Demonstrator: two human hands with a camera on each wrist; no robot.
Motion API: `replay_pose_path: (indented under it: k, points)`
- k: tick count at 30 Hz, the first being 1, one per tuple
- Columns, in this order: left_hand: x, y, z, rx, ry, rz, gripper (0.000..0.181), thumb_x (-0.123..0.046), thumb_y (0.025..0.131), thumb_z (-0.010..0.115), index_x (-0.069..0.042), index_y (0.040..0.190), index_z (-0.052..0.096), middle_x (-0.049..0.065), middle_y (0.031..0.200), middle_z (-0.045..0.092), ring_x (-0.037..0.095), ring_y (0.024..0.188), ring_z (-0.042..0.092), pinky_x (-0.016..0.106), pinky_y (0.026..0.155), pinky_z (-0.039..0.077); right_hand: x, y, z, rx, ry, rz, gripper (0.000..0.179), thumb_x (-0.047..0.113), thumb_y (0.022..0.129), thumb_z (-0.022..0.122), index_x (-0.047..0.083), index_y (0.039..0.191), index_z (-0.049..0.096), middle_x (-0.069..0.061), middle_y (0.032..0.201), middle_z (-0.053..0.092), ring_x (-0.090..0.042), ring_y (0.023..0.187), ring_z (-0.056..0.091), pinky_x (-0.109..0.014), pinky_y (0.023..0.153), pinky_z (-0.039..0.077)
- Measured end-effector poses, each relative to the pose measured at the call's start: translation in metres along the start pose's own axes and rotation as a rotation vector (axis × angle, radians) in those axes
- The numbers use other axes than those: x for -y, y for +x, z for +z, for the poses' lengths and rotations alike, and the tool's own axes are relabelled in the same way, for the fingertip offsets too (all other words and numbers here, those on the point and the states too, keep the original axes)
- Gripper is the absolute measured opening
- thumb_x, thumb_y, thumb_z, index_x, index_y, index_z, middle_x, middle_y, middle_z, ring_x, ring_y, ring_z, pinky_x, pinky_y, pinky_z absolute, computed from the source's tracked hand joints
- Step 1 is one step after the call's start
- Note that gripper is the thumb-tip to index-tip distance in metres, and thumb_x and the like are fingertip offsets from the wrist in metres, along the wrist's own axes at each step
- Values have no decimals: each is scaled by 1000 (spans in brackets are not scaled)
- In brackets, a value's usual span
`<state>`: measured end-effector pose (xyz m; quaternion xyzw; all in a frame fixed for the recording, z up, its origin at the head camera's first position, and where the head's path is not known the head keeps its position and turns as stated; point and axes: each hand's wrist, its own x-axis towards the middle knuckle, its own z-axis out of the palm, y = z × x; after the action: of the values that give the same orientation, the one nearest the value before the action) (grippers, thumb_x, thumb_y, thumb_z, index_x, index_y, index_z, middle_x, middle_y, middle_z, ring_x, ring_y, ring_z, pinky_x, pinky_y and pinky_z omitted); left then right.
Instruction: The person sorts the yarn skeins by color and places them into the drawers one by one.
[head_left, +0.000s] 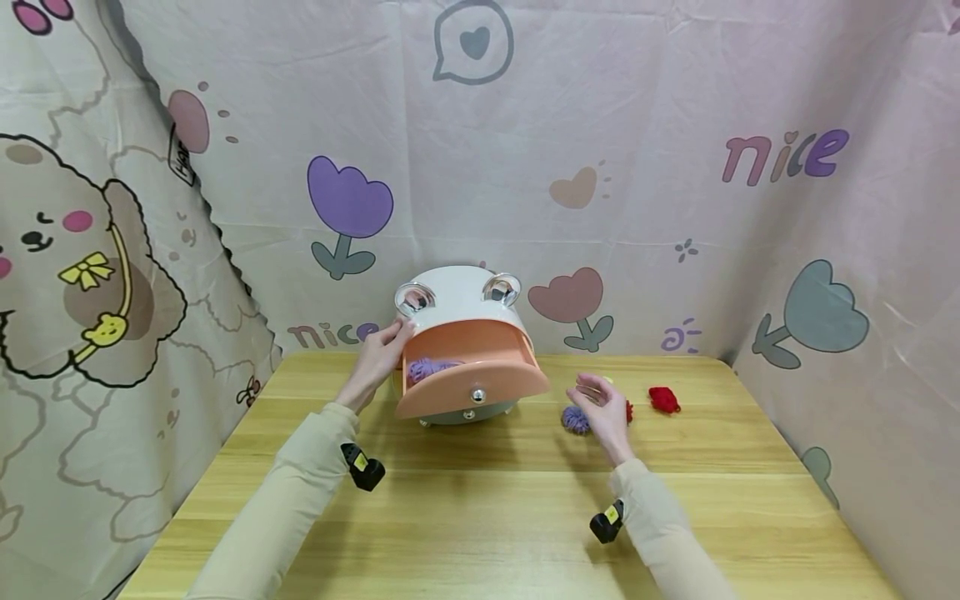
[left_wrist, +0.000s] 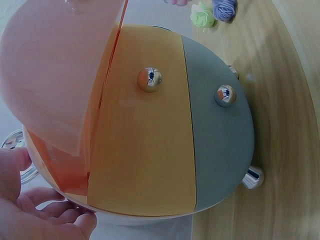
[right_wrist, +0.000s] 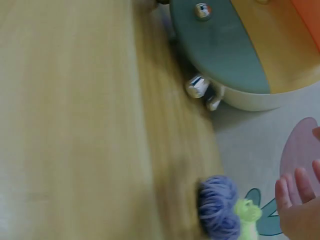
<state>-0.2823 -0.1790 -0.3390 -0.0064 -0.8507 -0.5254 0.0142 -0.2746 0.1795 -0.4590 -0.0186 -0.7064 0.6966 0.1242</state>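
A small rounded drawer cabinet [head_left: 461, 292] with a white top and silver ring eyes stands towards the back of the table. Its orange top drawer [head_left: 465, 390] is pulled out, and a bundle of purple yarn [head_left: 431, 368] lies inside at the left. My left hand [head_left: 378, 358] holds the cabinet's left side, thumb near one ring eye and fingers curled along the edge. The yellow drawer [left_wrist: 145, 135] and the grey-green one [left_wrist: 220, 125] are closed. To the right, my right hand [head_left: 602, 408] hovers empty above the yarn balls, fingers loosely bent.
Beside my right hand lie a purple yarn ball [head_left: 576, 420] and a light green one [right_wrist: 248, 215]. A red yarn piece [head_left: 628, 411] shows partly behind that hand, and another red yarn ball [head_left: 663, 400] sits farther right. Printed cloth [head_left: 645, 100] hangs behind the wooden table [head_left: 465, 517].
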Motion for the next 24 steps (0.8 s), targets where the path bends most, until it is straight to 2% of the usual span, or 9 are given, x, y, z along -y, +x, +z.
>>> replay_pose_path:
  k: [2, 8, 11, 13, 15, 19, 24]
  points:
    - [0, 0, 0, 3, -1, -1, 68, -49, 106, 43, -6, 157, 29, 10, 167, 22, 34, 156, 21, 47, 128, 22, -5, -2, -1, -31, -18, 6, 42, 0, 88, 73, -8, 127, 59, 0, 112, 68, -10, 104, 65, -9, 85, 53]
    - [0, 0, 0, 2, 2, -11, 69, -50, 106, 42, -7, 157, 28, 9, 167, 21, 35, 156, 20, 47, 129, 21, -17, -6, -4, -85, -66, 32, 48, -1, 86, 74, -12, 129, 57, -28, 129, 62, -17, 107, 64, -4, 82, 50]
    - [0, 0, 1, -1, 6, -16, 69, -51, 106, 43, -7, 158, 28, 8, 167, 21, 35, 156, 21, 47, 129, 21, -22, -7, -7, -82, -108, 53, 49, 2, 87, 74, -9, 131, 57, -31, 135, 58, -22, 113, 62, -4, 84, 49]
    - [0, 0, 1, -1, 5, -18, 69, -51, 105, 42, -8, 158, 28, 8, 167, 21, 35, 156, 20, 48, 129, 20, -24, -7, -8, -75, -133, 62, 49, 2, 87, 74, -8, 132, 57, -30, 136, 58, -27, 119, 60, -12, 92, 50]
    - [1, 0, 1, 0, 4, -15, 69, -51, 105, 43, -7, 158, 28, 9, 167, 22, 35, 156, 20, 48, 129, 21, -26, -7, -9, -66, -156, 59, 50, 2, 88, 73, -9, 133, 56, -31, 137, 57, -34, 124, 57, -25, 103, 51]
    - [1, 0, 1, -2, 2, -9, 69, -50, 106, 43, -6, 157, 28, 10, 167, 22, 36, 156, 21, 49, 129, 21, -29, -7, -11, -50, -212, 46, 50, 0, 87, 71, -11, 133, 55, -33, 139, 55, -44, 129, 52, -51, 114, 43]
    - [1, 0, 1, -11, 0, -3, 69, -49, 106, 43, -5, 157, 29, 11, 166, 23, 35, 155, 21, 48, 128, 22, -31, -8, -12, -36, -299, 40, 51, -3, 85, 68, -10, 134, 55, -33, 140, 54, -48, 131, 51, -56, 114, 42]
